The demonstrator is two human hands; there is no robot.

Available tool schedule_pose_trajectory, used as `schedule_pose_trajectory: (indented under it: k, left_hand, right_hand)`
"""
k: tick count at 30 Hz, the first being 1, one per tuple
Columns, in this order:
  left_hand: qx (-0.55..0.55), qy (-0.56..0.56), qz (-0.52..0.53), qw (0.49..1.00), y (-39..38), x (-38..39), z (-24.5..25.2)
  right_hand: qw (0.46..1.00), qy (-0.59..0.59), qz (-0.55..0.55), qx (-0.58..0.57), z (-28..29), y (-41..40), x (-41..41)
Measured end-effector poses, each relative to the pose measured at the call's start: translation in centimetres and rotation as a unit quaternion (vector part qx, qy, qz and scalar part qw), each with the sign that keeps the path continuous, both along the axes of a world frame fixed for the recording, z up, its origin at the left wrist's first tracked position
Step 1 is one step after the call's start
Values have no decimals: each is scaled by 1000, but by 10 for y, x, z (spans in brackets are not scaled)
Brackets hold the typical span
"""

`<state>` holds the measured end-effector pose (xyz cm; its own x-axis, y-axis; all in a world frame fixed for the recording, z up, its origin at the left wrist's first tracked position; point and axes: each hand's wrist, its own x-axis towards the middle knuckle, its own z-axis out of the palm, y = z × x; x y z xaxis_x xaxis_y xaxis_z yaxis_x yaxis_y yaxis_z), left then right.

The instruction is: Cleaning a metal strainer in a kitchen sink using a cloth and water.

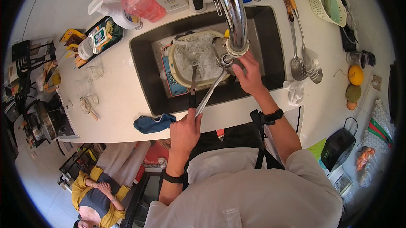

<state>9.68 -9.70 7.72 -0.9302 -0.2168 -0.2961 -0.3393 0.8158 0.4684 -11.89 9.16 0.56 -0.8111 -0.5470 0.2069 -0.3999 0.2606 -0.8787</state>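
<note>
My left hand [185, 128] is closed around the handles of two long utensils over the sink's front edge. One has a black handle and a dark metal shaft [193, 80] that reaches into a basin of sudsy water [196, 52]; the other has a shiny metal handle [211, 93] that runs up to the faucet head. My right hand [249, 74] is beside the faucet outlet, fingers curved by a metal utensil end; the faucet [236, 21] partly hides them, so its grip is unclear. A blue perforated rack [173, 77] lies beside the basin in the dark sink [269, 47].
Soap bottles [142, 2] stand behind the sink. A skimmer [312, 64] and a slotted ladle [298, 67] lie to its right, near a white cloth [295, 93]. A blue cloth [154, 123] and glass jars [94, 73] are left. Another person [98, 193] is at lower left.
</note>
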Motion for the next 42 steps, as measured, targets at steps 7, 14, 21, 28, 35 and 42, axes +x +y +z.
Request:
schedule_pose_trajectory:
  k: [7, 14, 21, 28, 35, 42]
  left_hand:
    - [20, -18, 15, 1000, 2, 8, 0]
    - [-9, -29, -44, 999, -5, 22, -5]
    - [-38, -17, -51, 998, -5, 36, -3]
    - [18, -9, 15, 1000, -16, 49, 1]
    - [119, -35, 130, 984, -16, 53, -1]
    - [157, -46, 174, 971, -10, 34, 8]
  right_hand:
    - [996, 27, 56, 57, -9, 8, -1]
    - [952, 118, 182, 215, -13, -3, -10]
    - [978, -99, 96, 154, -31, -6, -27]
    - [934, -356, -21, 19, -37, -5, -20]
    - [904, -420, -68, -32, -42, -6, -4]
    - [873, -451, -126, -139, -69, -6, 1]
